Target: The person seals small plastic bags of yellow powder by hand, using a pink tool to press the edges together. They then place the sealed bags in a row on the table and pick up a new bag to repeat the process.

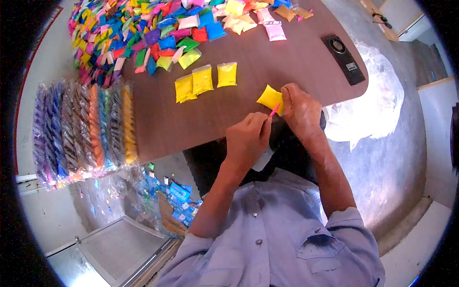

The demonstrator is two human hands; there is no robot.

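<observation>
Closest in, two bare forearms reach out from a grey-blue short-sleeved shirt (287,239) and meet right at the near edge of the brown wooden table (201,119). The left hand (246,138) is curled in tight, fingertips pinched together on a thin pink strip (274,111). It is held low and angled up at the other hand, which looks like a way to keep the free end under control.

The right hand (299,110) is clamped on a small yellow plastic packet (269,97), thumb and fingers closed over one end so the plump body sticks out to the left, just above the table edge. Gripping the end rather than the middle seems to keep the contents bunched away from the neck, where the strip meets it.

A little further out, three matching yellow powder packets (202,79) lie flat side by side, kept apart from everything else, a sorted group by the look of it.

Off to the left, a clear-wrapped row of coloured bundles (81,129) hangs over the table's side. To the right, a flat black device (344,60) sits near the rounded corner, with a crumpled clear plastic bag (377,105) on the floor beyond it.

Farthest back, a loose heap of multicoloured packets (143,33) covers the far end of the table, within arm's reach but clear of the working spot.
</observation>
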